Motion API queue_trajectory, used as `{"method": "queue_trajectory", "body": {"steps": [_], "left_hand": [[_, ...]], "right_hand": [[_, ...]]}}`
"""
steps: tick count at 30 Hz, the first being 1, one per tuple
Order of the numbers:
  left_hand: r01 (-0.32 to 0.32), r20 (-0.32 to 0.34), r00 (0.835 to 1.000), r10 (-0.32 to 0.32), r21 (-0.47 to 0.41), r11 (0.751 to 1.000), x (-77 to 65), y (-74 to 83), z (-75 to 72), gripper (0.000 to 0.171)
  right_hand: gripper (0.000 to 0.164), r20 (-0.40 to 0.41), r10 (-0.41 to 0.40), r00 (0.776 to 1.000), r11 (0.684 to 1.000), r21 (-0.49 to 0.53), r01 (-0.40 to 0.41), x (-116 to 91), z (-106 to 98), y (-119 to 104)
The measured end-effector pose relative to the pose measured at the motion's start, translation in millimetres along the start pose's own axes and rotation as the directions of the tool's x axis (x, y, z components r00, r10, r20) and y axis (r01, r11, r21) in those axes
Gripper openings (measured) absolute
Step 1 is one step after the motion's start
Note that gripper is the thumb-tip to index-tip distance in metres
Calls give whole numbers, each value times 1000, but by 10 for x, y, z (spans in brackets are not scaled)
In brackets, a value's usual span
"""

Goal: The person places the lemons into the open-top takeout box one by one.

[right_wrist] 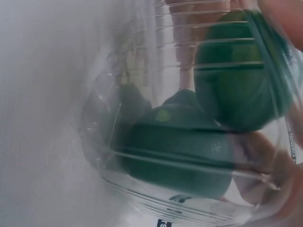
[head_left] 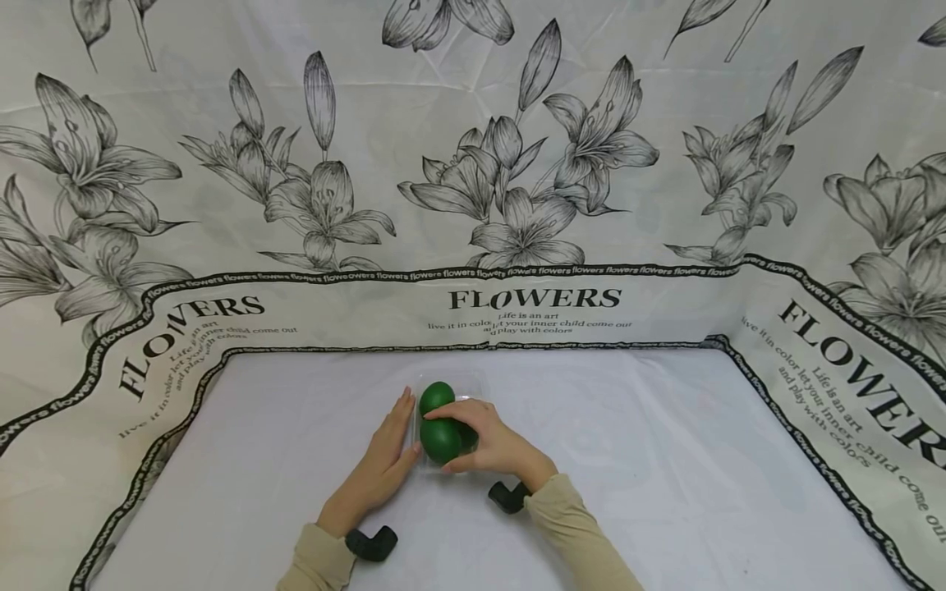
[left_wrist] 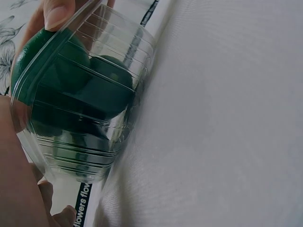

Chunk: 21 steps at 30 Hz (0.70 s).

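A clear plastic container (left_wrist: 137,45) with ribbed walls stands on the white table and holds several smooth, dark green, egg-shaped fruits. My right hand (head_left: 497,433) reaches over it from the right and grips one green fruit (head_left: 441,442) near the rim, thumb on the near side and fingers on the far side. Just beyond lies another green fruit (head_left: 436,396). A lower green fruit (right_wrist: 177,151) shows through the wall in the right wrist view. Along the container's left side, my left hand (head_left: 378,464) rests with its fingers straight.
White cloth covers the table (head_left: 636,460). A flower-printed curtain (head_left: 355,312) with black lettered borders rises behind and on both sides. Black wrist pieces (head_left: 372,543) sit at both sleeves.
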State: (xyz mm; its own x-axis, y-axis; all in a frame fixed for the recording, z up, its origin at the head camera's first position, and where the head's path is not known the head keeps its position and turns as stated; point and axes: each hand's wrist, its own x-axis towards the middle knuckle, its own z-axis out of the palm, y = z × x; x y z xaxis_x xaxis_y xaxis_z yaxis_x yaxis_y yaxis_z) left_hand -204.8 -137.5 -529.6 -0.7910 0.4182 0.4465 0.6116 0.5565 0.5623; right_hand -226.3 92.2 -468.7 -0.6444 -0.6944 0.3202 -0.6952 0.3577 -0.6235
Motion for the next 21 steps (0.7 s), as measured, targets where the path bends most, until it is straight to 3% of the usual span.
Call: {"method": "queue_trajectory", "body": {"steps": [4, 12, 21], "left_hand": [[1, -1, 1000, -1, 10, 1000, 1, -9, 6, 67], [4, -2, 1000, -4, 5, 1000, -8, -25, 14, 66], [24, 12, 1000, -24, 11, 1000, -8, -33, 22, 61]], "right_hand": [[73, 5, -4, 1000, 1000, -14, 4, 3, 2, 10], [53, 0, -32, 999, 999, -43, 32, 2, 1, 24], [49, -34, -78, 996, 995, -64, 76, 10, 26, 16]]}}
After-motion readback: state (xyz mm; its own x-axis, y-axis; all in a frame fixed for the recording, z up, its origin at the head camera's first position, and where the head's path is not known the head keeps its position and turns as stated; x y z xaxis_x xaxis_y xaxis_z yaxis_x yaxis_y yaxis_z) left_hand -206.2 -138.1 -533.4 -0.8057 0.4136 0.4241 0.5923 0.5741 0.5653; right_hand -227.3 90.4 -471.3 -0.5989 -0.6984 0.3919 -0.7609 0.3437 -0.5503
